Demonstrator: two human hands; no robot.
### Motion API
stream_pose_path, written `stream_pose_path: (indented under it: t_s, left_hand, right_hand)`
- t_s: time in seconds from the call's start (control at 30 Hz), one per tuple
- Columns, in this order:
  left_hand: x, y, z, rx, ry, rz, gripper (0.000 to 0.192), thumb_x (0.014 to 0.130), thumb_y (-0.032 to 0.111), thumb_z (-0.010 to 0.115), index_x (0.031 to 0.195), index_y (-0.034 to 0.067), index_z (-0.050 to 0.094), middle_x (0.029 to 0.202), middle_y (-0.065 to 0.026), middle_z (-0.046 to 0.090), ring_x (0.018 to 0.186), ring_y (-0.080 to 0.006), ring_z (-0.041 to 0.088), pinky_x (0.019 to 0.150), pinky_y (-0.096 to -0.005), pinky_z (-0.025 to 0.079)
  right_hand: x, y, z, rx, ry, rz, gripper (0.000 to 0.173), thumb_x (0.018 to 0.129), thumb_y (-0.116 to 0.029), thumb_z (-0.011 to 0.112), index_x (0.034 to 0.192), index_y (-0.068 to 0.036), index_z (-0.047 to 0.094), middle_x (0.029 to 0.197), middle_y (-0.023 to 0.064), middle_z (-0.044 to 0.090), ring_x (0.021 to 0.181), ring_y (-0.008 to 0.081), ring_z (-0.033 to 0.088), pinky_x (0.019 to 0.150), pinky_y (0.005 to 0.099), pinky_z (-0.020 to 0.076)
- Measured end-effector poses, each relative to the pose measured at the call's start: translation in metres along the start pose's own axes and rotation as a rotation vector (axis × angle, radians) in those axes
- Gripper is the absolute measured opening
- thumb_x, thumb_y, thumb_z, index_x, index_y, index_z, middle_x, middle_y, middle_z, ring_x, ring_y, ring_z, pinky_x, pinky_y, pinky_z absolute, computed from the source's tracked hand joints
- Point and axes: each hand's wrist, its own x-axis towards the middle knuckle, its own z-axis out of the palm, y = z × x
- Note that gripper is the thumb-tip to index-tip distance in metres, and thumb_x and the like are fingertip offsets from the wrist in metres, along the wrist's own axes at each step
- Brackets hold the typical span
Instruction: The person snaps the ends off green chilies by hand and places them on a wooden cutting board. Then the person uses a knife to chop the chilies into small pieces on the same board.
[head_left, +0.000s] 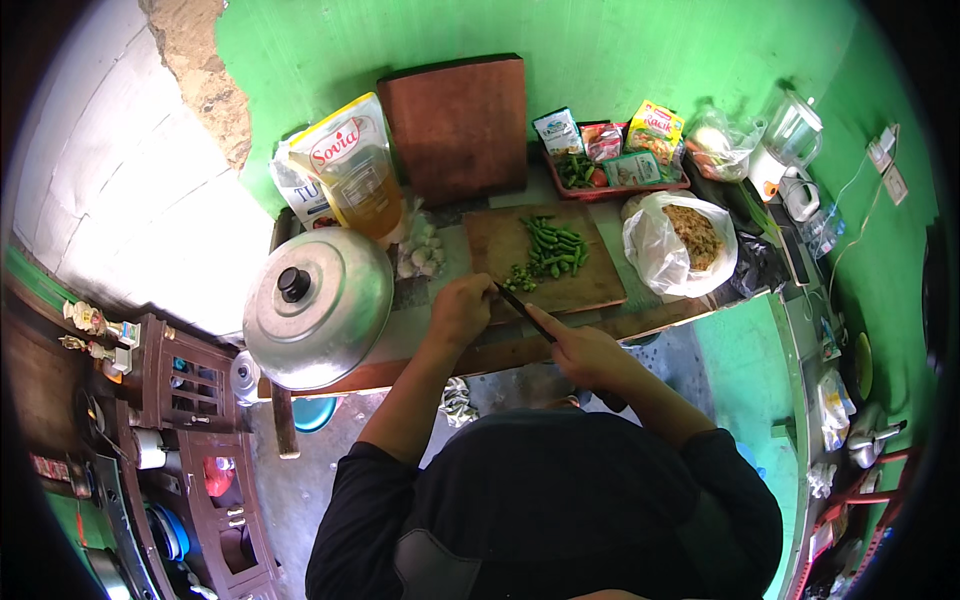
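Note:
My right hand (589, 356) is closed around the handle of a dark-bladed kitchen knife (523, 310), its index finger laid along the blade. The blade points up and left to my left hand (463, 307). The left fingers are bent in at the knife's tip, over the front left edge of a wooden cutting board (495, 232); whether they pinch something is hidden. On the board lies a heap of whole green chillies (556, 246). Small cut green pieces (519, 279) sit just beyond the blade.
A domed metal lid (330, 322) stands left, by an oil pouch (371, 191) and a bag of garlic (421, 251). Another board (457, 127) leans on the wall. Behind is a red basket (622, 192) of seasoning packets; right, an open plastic bag (652, 262) of brown food and a blender (787, 142).

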Motion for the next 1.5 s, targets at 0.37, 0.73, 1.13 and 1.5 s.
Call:
stream_pose_path:
  t_s: [0.37,0.73,1.13,1.5]
  left_hand:
    - [-0.005,0.003,-0.002,-0.11,0.035,-0.151,0.01,0.071,0.008,0.064,0.08,0.005,0.065,0.075,-0.0131,0.065,0.069,-0.0283,0.063,0.062,-0.0355,0.049]
    - [0.003,-0.002,-0.005,-0.092,-0.039,-0.17,0.012,0.069,0.007,0.066,0.08,0.004,0.066,0.075,-0.0134,0.065,0.07,-0.027,0.064,0.064,-0.0342,0.049]
    - [0.064,0.023,0.012,0.087,-0.083,0.024,0.011,0.076,0.013,0.063,0.085,0.011,0.069,0.087,-0.0111,0.061,0.084,-0.0281,0.06,0.071,-0.0382,0.048]
    - [0.099,0.017,0.023,0.259,-0.366,0.144,0.017,0.071,0.01,0.063,0.086,0.011,0.07,0.09,-0.0111,0.062,0.09,-0.0296,0.058,0.077,-0.039,0.046]
  right_hand:
    - [-0.014,-0.004,-0.002,-0.037,-0.03,0.052,0.067,0.083,-0.014,0.043,0.144,-0.021,0.016,0.07,0.0243,0.059,0.065,0.0414,0.058,0.062,0.0505,0.0442]
    - [0.006,-0.005,-0.002,-0.029,-0.039,0.016,0.064,0.084,-0.014,0.042,0.143,-0.022,0.018,0.072,0.0237,0.059,0.067,0.0412,0.058,0.064,0.0498,0.0446]
    - [-0.023,0.023,-0.02,0.311,-0.052,0.059,0.069,0.082,-0.013,0.043,0.145,-0.023,0.016,0.085,0.0236,0.063,0.075,0.0393,0.061,0.075,0.0439,0.0472]
    - [-0.022,0.024,-0.014,0.286,-0.123,-0.087,0.063,0.086,-0.014,0.04,0.144,-0.023,0.018,0.108,0.0289,0.057,0.096,0.0419,0.057,0.086,0.0465,0.043]
